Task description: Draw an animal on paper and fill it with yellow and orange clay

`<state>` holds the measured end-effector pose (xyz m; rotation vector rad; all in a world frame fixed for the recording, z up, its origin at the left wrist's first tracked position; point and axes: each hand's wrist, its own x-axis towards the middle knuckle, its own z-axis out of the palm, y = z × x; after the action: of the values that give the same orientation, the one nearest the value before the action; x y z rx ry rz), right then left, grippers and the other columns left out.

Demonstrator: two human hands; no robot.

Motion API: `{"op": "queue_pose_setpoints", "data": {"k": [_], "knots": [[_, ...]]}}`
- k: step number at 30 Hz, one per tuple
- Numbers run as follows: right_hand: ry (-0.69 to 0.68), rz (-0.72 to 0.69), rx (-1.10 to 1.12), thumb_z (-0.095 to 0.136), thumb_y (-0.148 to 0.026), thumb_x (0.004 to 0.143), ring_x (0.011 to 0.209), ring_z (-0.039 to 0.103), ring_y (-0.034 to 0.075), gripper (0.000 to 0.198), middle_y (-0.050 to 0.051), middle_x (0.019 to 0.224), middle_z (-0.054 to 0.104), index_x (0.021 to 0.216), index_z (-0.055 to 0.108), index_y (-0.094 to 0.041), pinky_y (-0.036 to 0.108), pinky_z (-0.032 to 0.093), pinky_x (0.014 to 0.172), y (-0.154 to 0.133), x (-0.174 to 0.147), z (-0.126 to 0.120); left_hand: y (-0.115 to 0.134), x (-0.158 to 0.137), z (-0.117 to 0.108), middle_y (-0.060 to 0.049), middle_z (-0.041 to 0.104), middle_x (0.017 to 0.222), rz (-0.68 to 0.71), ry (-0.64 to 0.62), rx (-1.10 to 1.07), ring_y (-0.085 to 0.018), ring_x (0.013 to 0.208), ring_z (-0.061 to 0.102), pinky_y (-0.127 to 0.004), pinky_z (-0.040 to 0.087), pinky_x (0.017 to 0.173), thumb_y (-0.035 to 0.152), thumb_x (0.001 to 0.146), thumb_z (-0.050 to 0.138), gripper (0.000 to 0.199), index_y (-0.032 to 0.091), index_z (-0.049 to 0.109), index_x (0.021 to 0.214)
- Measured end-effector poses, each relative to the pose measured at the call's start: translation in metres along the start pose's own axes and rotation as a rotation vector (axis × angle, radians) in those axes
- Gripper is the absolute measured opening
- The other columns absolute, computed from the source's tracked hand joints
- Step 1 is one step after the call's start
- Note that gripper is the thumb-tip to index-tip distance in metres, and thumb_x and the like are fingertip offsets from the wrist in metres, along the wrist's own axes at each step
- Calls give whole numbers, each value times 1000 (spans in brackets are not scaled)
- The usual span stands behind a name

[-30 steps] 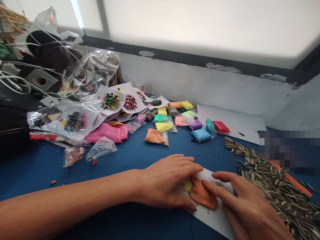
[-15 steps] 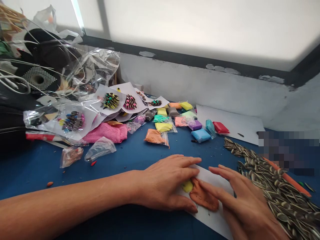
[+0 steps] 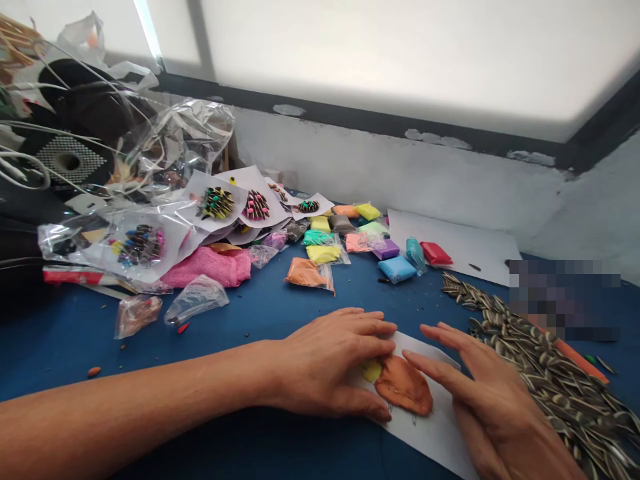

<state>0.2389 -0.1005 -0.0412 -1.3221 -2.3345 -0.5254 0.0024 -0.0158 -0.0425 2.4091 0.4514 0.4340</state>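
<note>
A flattened patch of orange clay [image 3: 404, 387] lies on a white sheet of paper [image 3: 425, 440], with a small yellow clay piece [image 3: 371, 370] touching its upper left edge. My left hand [image 3: 335, 363] rests over the paper's left side, fingers stretched out and thumb apart, beside the yellow piece. To the right, my right hand [image 3: 485, 393] hovers with fingers spread; its index fingertip is near the orange clay's upper right edge. Neither hand grips anything.
Sunflower seeds [image 3: 545, 373] are heaped at the right. Behind the hands lie several coloured clay packets [image 3: 397, 269], an orange clay bag [image 3: 309, 273], a pink cloth [image 3: 210, 267] and papers with seed-covered clay shapes [image 3: 219, 202]. Clear plastic bags [image 3: 197, 299] sit at the left.
My right index finger has lifted off the orange clay and moved up and away, baring more of the patch. My left hand stays on the paper. The view has shifted slightly.
</note>
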Motion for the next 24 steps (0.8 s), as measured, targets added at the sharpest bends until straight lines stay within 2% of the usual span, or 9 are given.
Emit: {"op": "queue_pose_setpoints", "data": {"k": [4,8,16,20,24], "knots": [[-38,-38,-29,43,-8,83,113,63,25,44,8,120,66,108,71,-29,41,58,80,-2,0,-5,1,0,-2,-14,44,148,-14,-12,4,-28,142,34,-46,22,118,49,81,70,64,16,54,133],[-3,-28,-61,42,-7,83,109,66,26,44,11,115,68,107,72,-26,43,59,77,-6,0,-3,4,0,-3,-11,42,150,-26,-39,31,-29,142,33,-48,23,118,51,83,66,61,22,53,135],[-65,3,-113,41,-9,84,101,69,28,42,14,114,69,107,73,-25,48,61,69,-3,7,-22,4,-2,-3,-12,39,151,-25,-68,64,-29,143,31,-49,22,118,50,84,65,61,20,53,135],[-60,-42,-132,40,-5,77,94,72,28,46,14,104,73,101,75,-23,46,62,66,-8,10,-26,3,-2,-3,-13,40,151,-28,-68,68,-28,143,31,-50,21,118,52,85,65,65,20,49,139],[-98,-41,-149,39,-2,74,94,72,27,49,13,105,73,103,74,-22,44,62,68,-13,1,-21,5,-1,-4,-13,38,152,-21,-78,76,-30,144,30,-51,22,117,51,85,64,63,22,49,140]]}}
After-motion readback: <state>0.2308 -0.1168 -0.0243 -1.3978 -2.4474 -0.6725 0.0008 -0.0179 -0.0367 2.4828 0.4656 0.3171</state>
